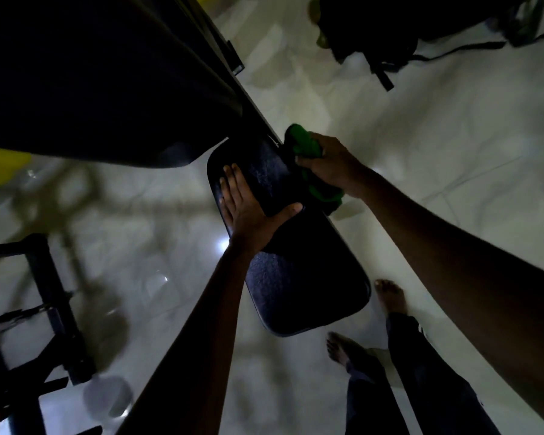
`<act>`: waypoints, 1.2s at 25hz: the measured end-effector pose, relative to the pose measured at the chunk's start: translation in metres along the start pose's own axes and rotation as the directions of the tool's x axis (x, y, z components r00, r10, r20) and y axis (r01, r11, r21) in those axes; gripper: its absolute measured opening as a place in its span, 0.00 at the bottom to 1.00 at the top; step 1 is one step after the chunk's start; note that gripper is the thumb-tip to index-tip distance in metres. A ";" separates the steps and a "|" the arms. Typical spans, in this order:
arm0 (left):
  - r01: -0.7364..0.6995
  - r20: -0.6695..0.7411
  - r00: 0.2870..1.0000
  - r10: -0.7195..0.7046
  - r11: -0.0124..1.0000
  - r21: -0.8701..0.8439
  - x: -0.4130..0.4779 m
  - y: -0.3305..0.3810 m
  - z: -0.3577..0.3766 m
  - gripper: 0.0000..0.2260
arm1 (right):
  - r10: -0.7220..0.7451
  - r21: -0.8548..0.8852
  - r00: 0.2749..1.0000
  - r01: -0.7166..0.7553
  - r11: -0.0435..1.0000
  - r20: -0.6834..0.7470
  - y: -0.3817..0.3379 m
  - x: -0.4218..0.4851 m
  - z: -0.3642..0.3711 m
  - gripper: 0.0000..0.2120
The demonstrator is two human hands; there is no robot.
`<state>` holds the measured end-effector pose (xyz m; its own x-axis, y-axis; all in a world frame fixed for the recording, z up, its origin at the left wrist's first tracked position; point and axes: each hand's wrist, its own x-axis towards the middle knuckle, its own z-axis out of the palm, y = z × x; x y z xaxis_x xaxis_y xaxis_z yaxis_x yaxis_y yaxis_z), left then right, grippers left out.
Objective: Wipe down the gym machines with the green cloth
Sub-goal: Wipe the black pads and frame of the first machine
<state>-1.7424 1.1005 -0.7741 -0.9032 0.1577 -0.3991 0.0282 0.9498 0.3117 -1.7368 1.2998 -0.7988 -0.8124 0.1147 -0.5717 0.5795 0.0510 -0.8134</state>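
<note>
At the far right edge of the seat pad [296, 293] the green cloth [300, 141] is bunched in the right hand [330, 166], fingers curled round it. One wad sticks out past the knuckles toward the dark frame rail [258, 120]. A second tail hangs out on the wrist side, along the pad's edge. The cloth looks pressed to the pad's side or to the rail just beside it; too dark to tell which.

Left hand [248, 211] lies flat on the pad's top, fingers straight and pointing away from the person, thumb spread across toward the cloth. It grasps nothing and looks like a brace. Thumb tip and cloth are near each other, not touching.

The pad's long axis runs from its far end, just beside the big back pad [107, 73], slanting down toward the person's bare feet [390, 296]. Both hands are on the far half. The near half is bare and closer to the body than either hand.

The cloth is in the right hand, so that hand should do the wiping. Likely next stroke: a pull along the long axis toward the near end, or a sweep left across the top. The left hand sits in that cross path and would need to lift.

Further out: pale glossy floor [453, 152] all round, a dark bag [390, 29] with straps at the far right, and another black machine frame [54, 293] at the left.
</note>
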 end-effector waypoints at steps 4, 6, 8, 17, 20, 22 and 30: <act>-0.067 -0.151 0.987 0.052 0.993 -0.094 -0.012 -0.006 0.003 0.58 | 0.026 -0.037 0.999 -0.027 0.999 -0.027 0.035 -0.056 0.001 0.18; -0.071 -0.237 0.971 0.030 0.984 -0.166 -0.028 -0.011 0.004 0.45 | -0.005 -0.172 0.998 -0.007 0.985 -0.064 0.041 -0.070 0.007 0.20; 0.022 -0.261 0.963 -0.073 0.981 -0.192 -0.047 -0.015 0.007 0.35 | -0.031 -0.277 0.994 0.001 0.961 -0.102 0.045 -0.076 0.011 0.19; 0.130 -0.057 0.987 -0.153 0.947 -0.293 -0.132 -0.046 -0.035 0.30 | -0.149 -0.506 0.986 0.090 0.858 -0.078 -0.006 -0.142 0.013 0.20; 0.090 -0.083 0.989 -0.126 0.935 -0.344 -0.164 -0.060 -0.090 0.30 | -0.206 -0.505 0.979 0.180 0.844 0.005 -0.063 -0.173 0.032 0.26; 0.078 -0.128 0.982 -0.139 0.916 -0.394 -0.194 -0.073 -0.132 0.31 | -0.211 -0.538 0.976 0.209 0.817 0.059 -0.104 -0.197 0.051 0.29; 0.111 -0.334 0.895 -0.298 0.871 -0.479 -0.331 -0.161 -0.303 0.30 | -0.223 -0.691 0.895 0.441 0.572 0.387 -0.270 -0.302 0.159 0.23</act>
<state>-1.5773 0.8134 -0.4307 -0.9592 -0.2317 -0.1621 -0.2809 0.7154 0.6398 -1.6577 1.0939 -0.4235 -0.8813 -0.2923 -0.3715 0.0174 0.7653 -0.6435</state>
